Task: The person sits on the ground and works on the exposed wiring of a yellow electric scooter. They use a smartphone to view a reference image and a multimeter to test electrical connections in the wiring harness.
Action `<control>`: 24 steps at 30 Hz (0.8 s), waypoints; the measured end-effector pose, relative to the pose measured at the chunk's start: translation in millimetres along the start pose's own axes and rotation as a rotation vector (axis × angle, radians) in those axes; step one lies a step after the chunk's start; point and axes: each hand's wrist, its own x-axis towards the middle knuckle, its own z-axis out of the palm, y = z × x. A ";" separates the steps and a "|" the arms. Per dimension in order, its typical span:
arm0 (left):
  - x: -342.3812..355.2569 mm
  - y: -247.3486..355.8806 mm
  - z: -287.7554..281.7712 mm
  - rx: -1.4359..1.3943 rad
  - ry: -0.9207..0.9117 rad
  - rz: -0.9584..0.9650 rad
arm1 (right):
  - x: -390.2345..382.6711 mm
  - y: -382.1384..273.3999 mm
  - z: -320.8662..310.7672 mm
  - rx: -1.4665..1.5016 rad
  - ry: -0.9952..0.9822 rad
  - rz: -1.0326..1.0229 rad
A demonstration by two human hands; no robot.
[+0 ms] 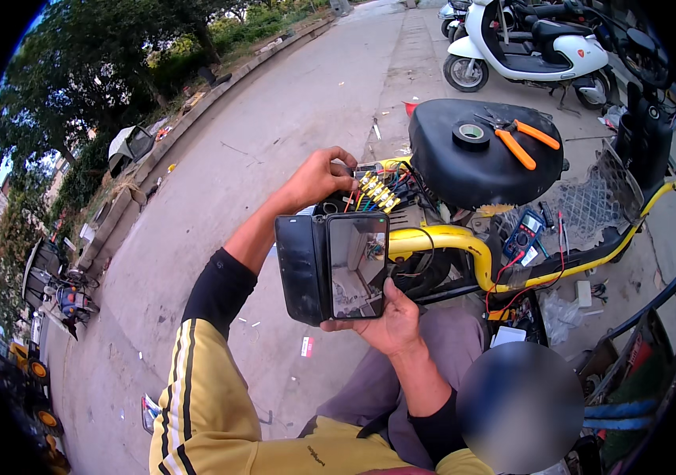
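Note:
My right hand (389, 324) holds a phone (357, 265) in a black flip case, opened out, its screen showing a camera-like picture. My left hand (330, 170) is curled at the yellow terminal strip (377, 191) among coloured wires (405, 178); what its fingertips grip is too small to make out. These lie on a yellow scooter frame (456, 241). Just behind, a black seat (452, 166) carries a roll of black tape (471, 136) and orange-handled tools (516, 146).
A blue multimeter (522, 236) with red and black leads lies on the scooter's floorboard. White scooters (535, 63) stand at the upper right. A kerb (140, 150) with bushes runs along the left, with parked vehicles (77, 305) beside it. A blurred round shape covers the lower right.

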 end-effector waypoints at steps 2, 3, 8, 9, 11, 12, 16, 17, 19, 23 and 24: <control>2.1 -5.1 -0.6 -0.004 0.000 -0.005 | -0.4 0.0 -1.0 0.000 -0.003 0.001; 1.8 -7.3 -0.8 -0.006 0.001 -0.008 | -0.6 0.5 -0.2 0.001 0.005 -0.001; 1.4 -9.9 0.4 0.015 -0.008 0.002 | 0.0 0.8 1.2 0.002 0.021 -0.002; 2.1 -11.4 -0.1 0.017 -0.020 0.003 | 0.3 1.2 1.2 0.004 0.026 -0.001; 2.7 -14.2 0.4 0.003 -0.019 0.007 | 0.6 1.7 1.0 -0.002 0.020 0.001; 2.7 -14.6 1.0 -0.005 -0.019 0.008 | 0.8 1.5 0.7 -0.009 0.010 0.002; 2.3 -12.3 3.6 0.021 -0.023 0.011 | -0.3 0.6 0.5 -0.020 0.030 0.000; 2.8 -11.4 2.2 0.031 -0.021 0.012 | -0.1 1.3 0.8 -0.013 0.030 0.002; -0.6 -7.7 0.7 0.071 -0.028 0.019 | 0.0 2.7 1.0 0.001 0.030 0.004; 0.1 -3.4 4.5 0.088 0.002 0.012 | -0.7 0.3 9.1 0.049 0.053 -0.009; 0.7 -4.3 3.7 0.092 0.000 0.005 | -0.6 0.6 8.4 0.048 0.047 -0.006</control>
